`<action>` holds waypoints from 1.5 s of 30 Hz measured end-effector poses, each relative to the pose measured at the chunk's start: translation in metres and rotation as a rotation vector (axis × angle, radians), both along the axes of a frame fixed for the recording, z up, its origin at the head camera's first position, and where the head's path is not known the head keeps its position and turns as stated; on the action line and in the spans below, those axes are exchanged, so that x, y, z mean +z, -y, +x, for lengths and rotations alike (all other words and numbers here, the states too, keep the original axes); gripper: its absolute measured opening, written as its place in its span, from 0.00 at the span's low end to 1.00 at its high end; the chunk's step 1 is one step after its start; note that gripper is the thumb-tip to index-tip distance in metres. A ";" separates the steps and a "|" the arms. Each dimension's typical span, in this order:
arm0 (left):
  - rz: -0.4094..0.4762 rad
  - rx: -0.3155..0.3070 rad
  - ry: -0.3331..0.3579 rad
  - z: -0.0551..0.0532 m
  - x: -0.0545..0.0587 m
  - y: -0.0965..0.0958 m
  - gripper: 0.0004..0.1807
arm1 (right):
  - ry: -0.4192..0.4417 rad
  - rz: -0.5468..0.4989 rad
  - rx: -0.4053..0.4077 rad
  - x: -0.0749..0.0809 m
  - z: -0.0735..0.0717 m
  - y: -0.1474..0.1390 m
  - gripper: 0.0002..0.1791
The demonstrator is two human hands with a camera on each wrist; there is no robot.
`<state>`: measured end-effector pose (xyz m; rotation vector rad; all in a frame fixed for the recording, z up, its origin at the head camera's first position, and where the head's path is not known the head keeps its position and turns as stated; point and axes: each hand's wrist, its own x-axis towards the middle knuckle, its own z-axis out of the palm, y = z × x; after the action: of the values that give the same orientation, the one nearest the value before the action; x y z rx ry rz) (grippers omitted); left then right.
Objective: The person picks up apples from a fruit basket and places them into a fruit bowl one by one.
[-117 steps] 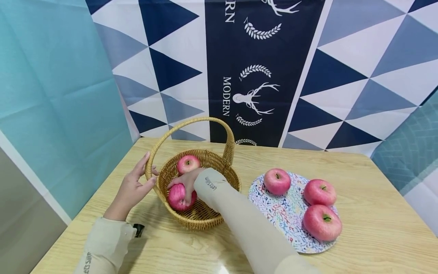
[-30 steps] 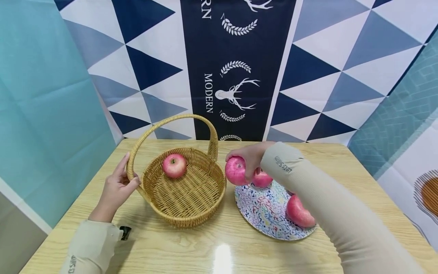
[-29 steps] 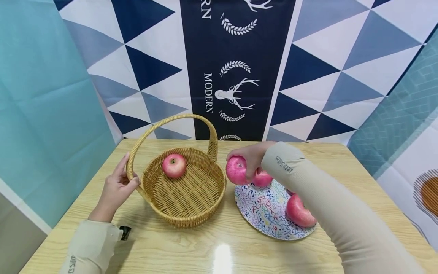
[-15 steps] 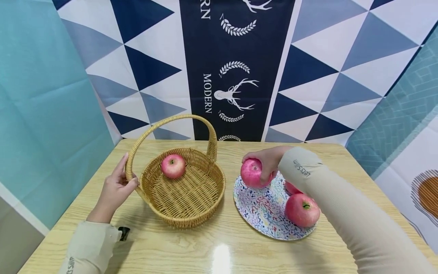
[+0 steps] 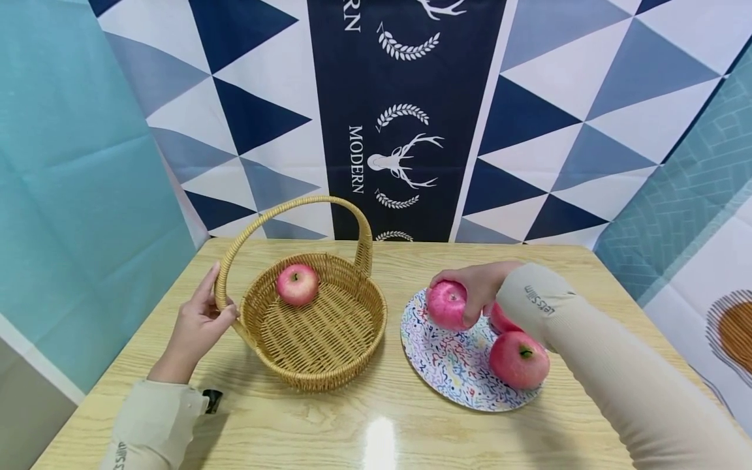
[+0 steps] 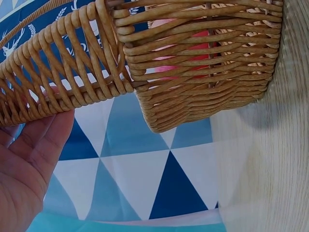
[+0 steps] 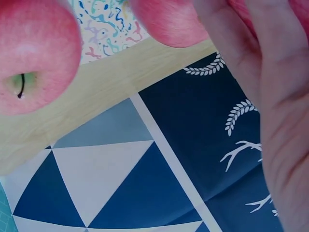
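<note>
My left hand (image 5: pixel 196 323) holds the near side of the handle (image 5: pixel 258 225) of a round wicker basket (image 5: pixel 317 378), thumb and fingers about it. The left wrist view shows fingers (image 6: pixel 48 130) against the woven handle. Inside the basket lies one pink apple (image 5: pixel 297 284). My right hand (image 5: pixel 478 287) grips another pink apple (image 5: pixel 445 307) from above, low over the back left of a patterned round plate (image 5: pixel 452 385). Two more apples show on the plate: one at the front right (image 5: pixel 519 360), one partly hidden by the wrist (image 5: pixel 499 321). Apples (image 7: pixel 38 53) also fill the top of the right wrist view.
Everything stands on a pale wooden table (image 5: pixel 305 431). A backdrop (image 5: pixel 405 130) with triangles and deer heads rises behind it. A small black object (image 5: pixel 213 400) sits by the left sleeve. A strip of bare table separates basket and plate.
Earlier my right hand gripped an apple inside the basket. It has carried it rightward, and in the last second farther right and down over the plate. The left hand keeps its hold.
</note>
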<state>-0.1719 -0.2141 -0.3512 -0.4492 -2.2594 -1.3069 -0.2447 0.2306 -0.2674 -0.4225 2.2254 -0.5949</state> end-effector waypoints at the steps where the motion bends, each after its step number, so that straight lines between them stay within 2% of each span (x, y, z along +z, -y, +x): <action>1: -0.001 -0.001 0.000 0.000 0.000 0.000 0.40 | 0.011 -0.007 -0.015 -0.001 0.000 -0.001 0.47; 5: -0.003 0.003 -0.006 0.000 -0.002 0.000 0.41 | 0.024 -0.014 -0.041 -0.005 0.002 -0.007 0.51; 11: 0.002 0.006 -0.021 -0.002 -0.003 0.000 0.40 | 0.016 -0.010 -0.021 -0.014 0.007 -0.015 0.52; 17: -0.003 0.012 -0.018 -0.002 -0.001 -0.001 0.40 | -0.009 -0.135 -0.002 -0.018 0.012 -0.020 0.52; 20: -0.004 0.008 -0.028 -0.002 0.000 -0.002 0.40 | -0.050 -0.121 0.012 -0.018 0.014 -0.022 0.53; 24: -0.003 0.003 -0.057 -0.002 -0.002 -0.002 0.39 | -0.067 -0.068 -0.025 -0.024 0.019 -0.027 0.53; 29: -0.001 0.005 -0.054 -0.001 -0.002 -0.002 0.39 | -0.055 -0.092 -0.040 -0.032 0.023 -0.032 0.50; 33: -0.006 0.012 -0.048 0.000 -0.001 -0.002 0.39 | -0.053 -0.072 -0.056 -0.037 0.024 -0.032 0.50; 37: -0.017 0.023 -0.037 0.001 0.000 -0.003 0.39 | -0.049 -0.029 -0.102 -0.039 0.025 -0.030 0.51; 41: -0.021 0.018 -0.024 0.001 0.001 -0.003 0.39 | -0.018 0.015 -0.188 -0.039 0.028 -0.028 0.54; 45: -0.019 0.016 -0.019 0.001 0.001 -0.003 0.39 | -0.002 0.019 -0.216 -0.039 0.029 -0.029 0.54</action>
<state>-0.1706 -0.2109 -0.3501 -0.4474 -2.2567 -1.2686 -0.2153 0.2593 -0.3065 -0.1738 2.2938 -0.6845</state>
